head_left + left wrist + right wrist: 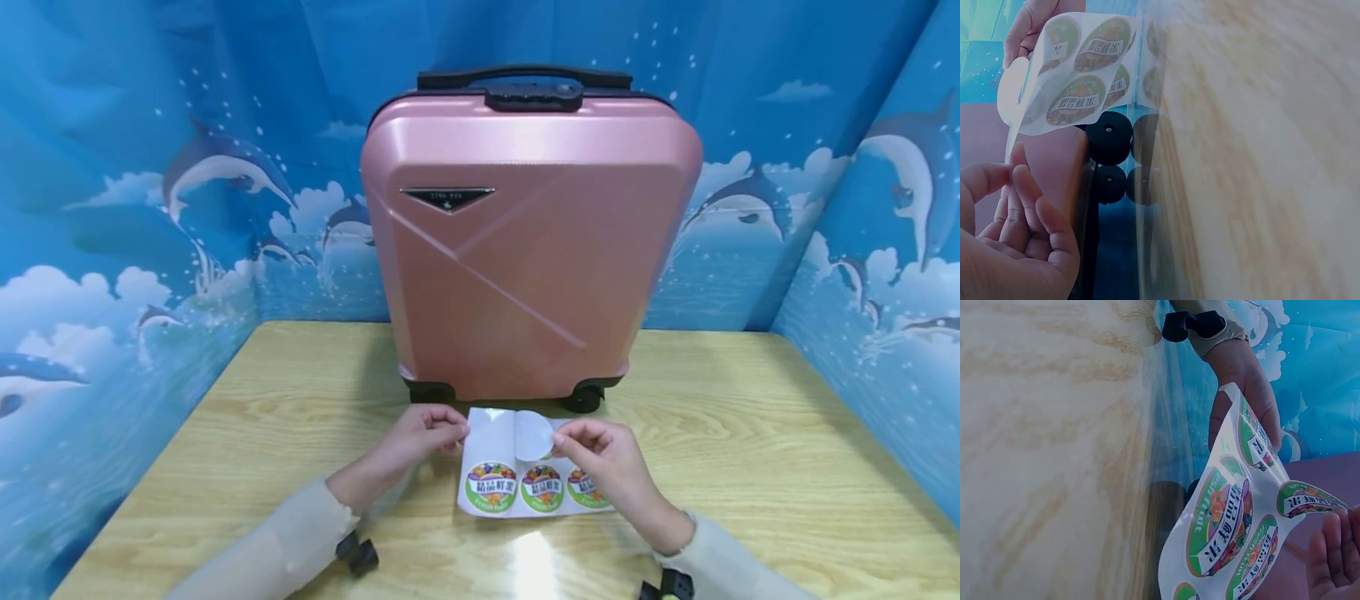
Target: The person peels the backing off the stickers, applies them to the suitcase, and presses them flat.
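Observation:
A white sheet of round fruit stickers [487, 442] is held up in front of the suitcase, above the table. My left hand [423, 437] pinches its upper left edge between thumb and fingertips. One sticker [533, 437] is partly peeled, showing its white back in the head view. My right hand [603, 458] pinches that sticker's free edge, and in the right wrist view the sticker [1310, 500] still joins the sheet at one side. Several printed stickers stay flat on the sheet, with green rims and fruit pictures. The left wrist view shows the sheet [1088, 75] bending between both hands.
A pink hard-shell suitcase [517, 275] with a black handle [525, 75] and black wheels [583, 398] stands upright behind the hands. Under it is a light wood-grain table [300, 400]. Blue dolphin-print curtains [150, 233] enclose the back and sides.

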